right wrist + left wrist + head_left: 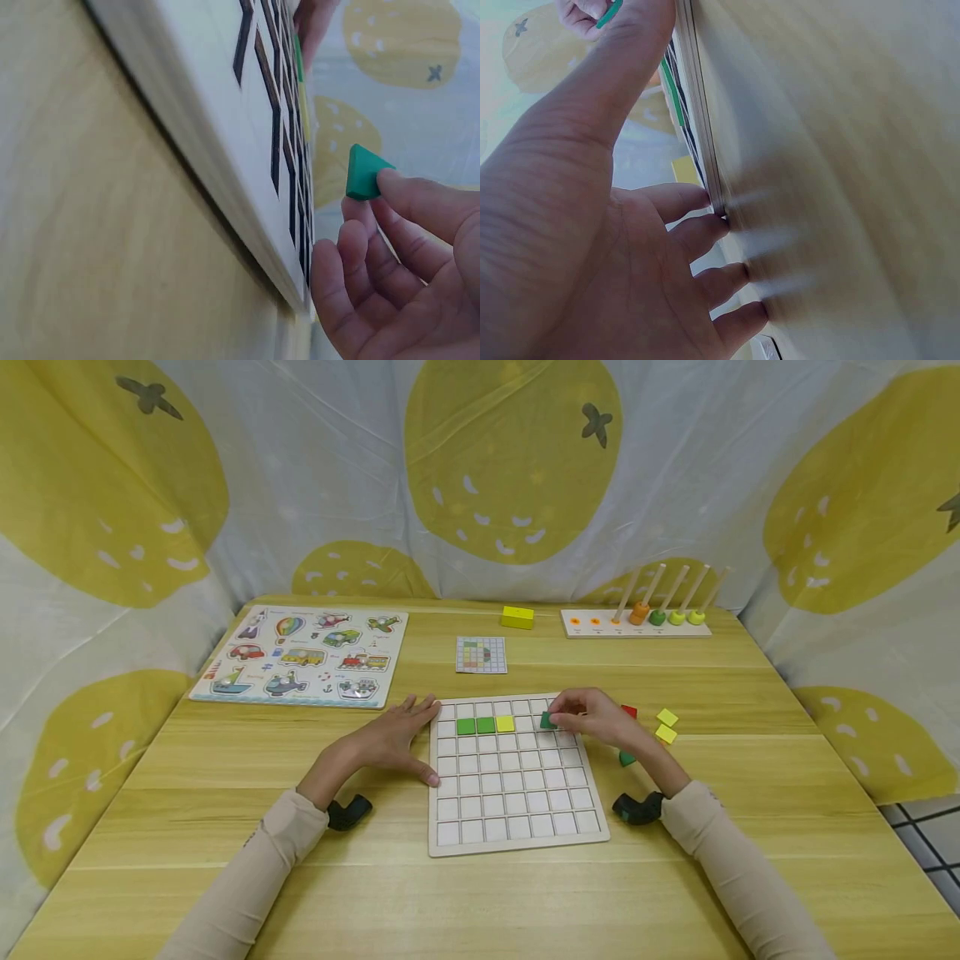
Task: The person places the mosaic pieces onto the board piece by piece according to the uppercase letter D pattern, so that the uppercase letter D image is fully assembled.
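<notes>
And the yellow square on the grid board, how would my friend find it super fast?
On the wooden table, find the big board with the white grid. Near its far edge, three small tiles sit in a row. The yellow tile is at the right end, and its colour sets it apart: the other two are green.
</notes>
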Tool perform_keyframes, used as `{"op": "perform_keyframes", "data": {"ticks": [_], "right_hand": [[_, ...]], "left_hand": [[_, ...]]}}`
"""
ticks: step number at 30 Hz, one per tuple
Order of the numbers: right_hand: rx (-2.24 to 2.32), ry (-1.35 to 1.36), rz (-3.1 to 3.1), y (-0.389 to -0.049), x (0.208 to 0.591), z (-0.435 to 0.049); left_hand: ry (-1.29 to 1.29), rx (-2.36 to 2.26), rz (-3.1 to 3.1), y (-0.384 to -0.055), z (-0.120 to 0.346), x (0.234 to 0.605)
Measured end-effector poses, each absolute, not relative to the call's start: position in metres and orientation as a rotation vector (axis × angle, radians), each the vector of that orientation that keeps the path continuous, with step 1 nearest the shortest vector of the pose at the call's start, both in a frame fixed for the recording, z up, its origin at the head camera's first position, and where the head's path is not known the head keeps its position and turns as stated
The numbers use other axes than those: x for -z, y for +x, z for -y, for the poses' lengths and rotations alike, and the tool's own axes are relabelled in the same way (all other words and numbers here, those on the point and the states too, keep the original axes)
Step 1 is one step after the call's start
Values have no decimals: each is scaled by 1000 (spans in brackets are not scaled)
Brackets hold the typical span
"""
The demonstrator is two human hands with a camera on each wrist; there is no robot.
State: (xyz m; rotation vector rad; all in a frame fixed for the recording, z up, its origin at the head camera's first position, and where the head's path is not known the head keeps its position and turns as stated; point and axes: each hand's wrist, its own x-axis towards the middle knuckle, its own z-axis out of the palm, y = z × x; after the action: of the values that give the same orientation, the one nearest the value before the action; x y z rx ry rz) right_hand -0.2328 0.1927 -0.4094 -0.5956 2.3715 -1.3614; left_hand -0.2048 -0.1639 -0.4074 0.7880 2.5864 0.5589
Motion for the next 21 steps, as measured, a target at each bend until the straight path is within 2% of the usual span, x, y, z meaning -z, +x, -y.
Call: {"op": "perform_keyframes", "data": {"ticks": [21], "right_hand": [[1309,-694,-2326,-237,413,-176]], "left_hand": [[779,-567,-2576,-205,164,408]]}}
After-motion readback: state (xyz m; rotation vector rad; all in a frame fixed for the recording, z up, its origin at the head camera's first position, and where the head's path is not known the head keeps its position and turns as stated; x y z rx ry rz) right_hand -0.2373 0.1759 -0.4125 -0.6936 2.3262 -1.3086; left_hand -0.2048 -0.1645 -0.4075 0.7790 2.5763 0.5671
